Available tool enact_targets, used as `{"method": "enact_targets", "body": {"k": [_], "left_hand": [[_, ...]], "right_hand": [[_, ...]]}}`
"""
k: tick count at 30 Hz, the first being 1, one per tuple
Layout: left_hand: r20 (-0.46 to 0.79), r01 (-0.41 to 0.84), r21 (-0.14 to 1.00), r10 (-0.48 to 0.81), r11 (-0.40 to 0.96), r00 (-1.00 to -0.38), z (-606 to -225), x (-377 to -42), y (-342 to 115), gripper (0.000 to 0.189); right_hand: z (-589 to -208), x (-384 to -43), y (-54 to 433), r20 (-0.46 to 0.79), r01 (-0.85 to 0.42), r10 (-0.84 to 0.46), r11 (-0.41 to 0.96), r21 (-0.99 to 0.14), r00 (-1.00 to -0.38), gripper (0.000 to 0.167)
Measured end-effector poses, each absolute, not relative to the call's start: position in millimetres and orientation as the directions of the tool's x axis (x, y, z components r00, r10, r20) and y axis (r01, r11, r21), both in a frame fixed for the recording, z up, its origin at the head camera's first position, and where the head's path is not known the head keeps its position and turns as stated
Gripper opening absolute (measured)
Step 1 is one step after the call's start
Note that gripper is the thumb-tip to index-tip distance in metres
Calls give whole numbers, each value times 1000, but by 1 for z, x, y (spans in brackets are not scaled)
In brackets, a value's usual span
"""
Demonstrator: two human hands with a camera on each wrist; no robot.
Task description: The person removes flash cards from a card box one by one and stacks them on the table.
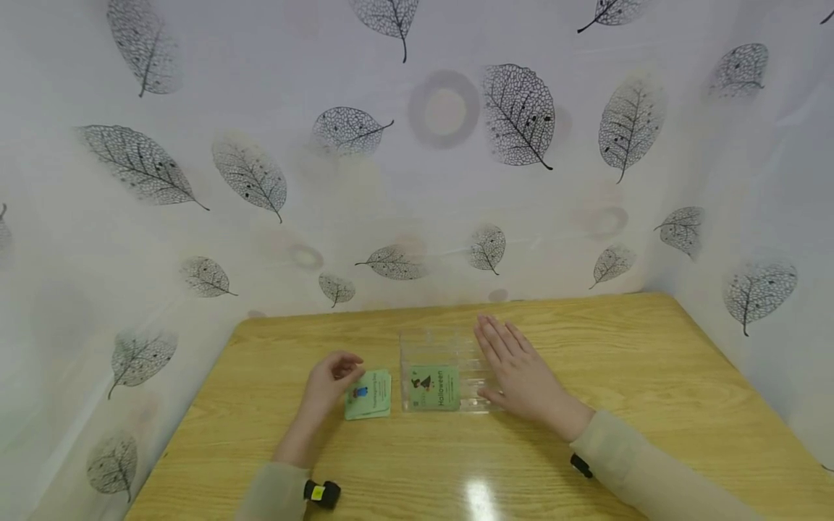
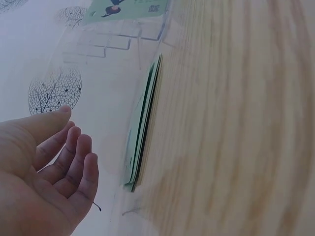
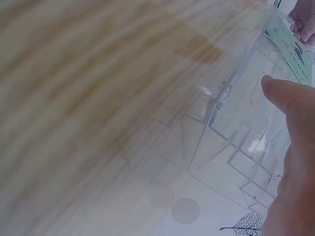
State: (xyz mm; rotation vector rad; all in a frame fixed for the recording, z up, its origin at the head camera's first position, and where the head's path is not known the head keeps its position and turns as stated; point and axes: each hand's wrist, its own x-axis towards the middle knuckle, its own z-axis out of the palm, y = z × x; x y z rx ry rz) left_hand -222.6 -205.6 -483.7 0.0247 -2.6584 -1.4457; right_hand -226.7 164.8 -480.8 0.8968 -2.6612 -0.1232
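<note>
A clear plastic tiered holder point(image 1: 426, 352) stands on the table, and a green card point(image 1: 435, 388) lettered "Halloween" sits in its front part. My right hand point(image 1: 524, 376) lies along the holder's right side with its fingers straight; in the right wrist view the thumb point(image 3: 288, 93) is over the holder's edge. Left of the holder lies a small pile of green cards point(image 1: 368, 396), the top one showing a blue figure. Beside that pile my left hand point(image 1: 331, 383) hovers with loosely bent fingers. In the left wrist view nothing is between the left thumb and fingers point(image 2: 74, 172).
The wooden table point(image 1: 417, 463) reaches back to a pale curtain point(image 1: 404, 188) printed with leaf skeletons, which also closes both sides. Each wrist wears a dark strap device point(image 1: 322, 494).
</note>
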Motion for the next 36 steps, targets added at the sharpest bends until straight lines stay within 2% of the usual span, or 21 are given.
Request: {"method": "enact_targets", "body": {"k": [36], "left_hand": [[137, 129, 852, 22, 508, -990, -487, -216, -177, 14]], "right_hand": [[-479, -226, 165, 268, -574, -598, 801, 170, -756, 111]]}}
